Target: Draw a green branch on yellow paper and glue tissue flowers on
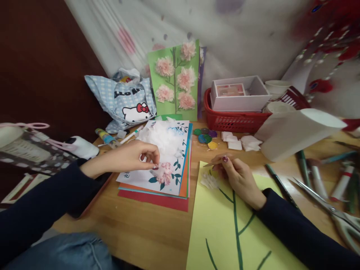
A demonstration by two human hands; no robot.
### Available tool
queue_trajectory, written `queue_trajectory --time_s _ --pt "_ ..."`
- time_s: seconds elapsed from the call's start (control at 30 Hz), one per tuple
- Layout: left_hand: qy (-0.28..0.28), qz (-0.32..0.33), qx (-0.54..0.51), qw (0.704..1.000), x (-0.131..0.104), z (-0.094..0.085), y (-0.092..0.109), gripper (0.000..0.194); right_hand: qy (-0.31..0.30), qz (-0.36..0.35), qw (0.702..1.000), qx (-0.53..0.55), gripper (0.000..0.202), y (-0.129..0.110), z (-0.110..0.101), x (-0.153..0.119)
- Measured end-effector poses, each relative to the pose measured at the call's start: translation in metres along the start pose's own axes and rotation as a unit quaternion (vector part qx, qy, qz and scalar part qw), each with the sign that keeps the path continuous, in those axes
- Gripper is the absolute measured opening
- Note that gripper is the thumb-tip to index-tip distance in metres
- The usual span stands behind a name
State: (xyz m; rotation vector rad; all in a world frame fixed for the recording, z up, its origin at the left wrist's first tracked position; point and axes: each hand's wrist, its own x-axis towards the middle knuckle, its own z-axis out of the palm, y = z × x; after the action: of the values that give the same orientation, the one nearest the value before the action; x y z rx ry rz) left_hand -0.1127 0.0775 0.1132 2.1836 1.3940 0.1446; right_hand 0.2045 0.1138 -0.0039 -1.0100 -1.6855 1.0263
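Note:
My left hand (139,155) hovers over a stack of coloured sheets, its thumb and fingertips pinched close to a pink paper flower (165,174); whatever they hold, if anything, is too small to name. Behind the fingers lies a pile of white tissue pieces (163,137). On the right, my right hand (234,172) is closed around a thin pointed stick (209,164) above a yellow sheet (213,217). A small whitish tissue flower (209,181) sits on that sheet, beside the fingertips. Dark green branches (235,225) are painted on the yellow paper.
A green flower picture (176,82) stands at the back, between a checked bag (126,97) and a red basket (233,120). Paint blobs (207,138) and folded tissue squares (234,142) lie before the basket. Scissors (323,202), pens and a white cup (298,131) are at the right.

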Motion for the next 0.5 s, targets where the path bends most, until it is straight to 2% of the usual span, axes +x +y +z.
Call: queue_trajectory --time_s 0.1,0.2,0.3,0.37,0.5 --pt "-0.005 0.011 -0.08 0.997 0.005 0.004 0.004 0.017 -0.03 -0.011 0.999 -0.018 0.06 -0.003 0.0 0.0" --pt "-0.023 0.025 -0.097 0.995 0.018 0.004 0.012 0.022 -0.032 0.002 0.999 -0.024 0.06 -0.004 0.0 0.0" --pt "-0.033 0.039 -0.095 0.994 0.041 0.002 0.023 0.019 -0.026 0.014 0.999 -0.022 0.061 -0.004 0.0 0.0" --pt "-0.052 0.054 -0.129 0.989 0.059 0.004 0.031 0.015 -0.023 0.015 0.999 -0.026 0.061 -0.004 0.0 -0.001" --pt "-0.094 0.026 -0.235 0.967 0.093 0.023 0.039 0.005 -0.026 -0.008 0.998 -0.051 0.058 -0.005 -0.001 -0.005"
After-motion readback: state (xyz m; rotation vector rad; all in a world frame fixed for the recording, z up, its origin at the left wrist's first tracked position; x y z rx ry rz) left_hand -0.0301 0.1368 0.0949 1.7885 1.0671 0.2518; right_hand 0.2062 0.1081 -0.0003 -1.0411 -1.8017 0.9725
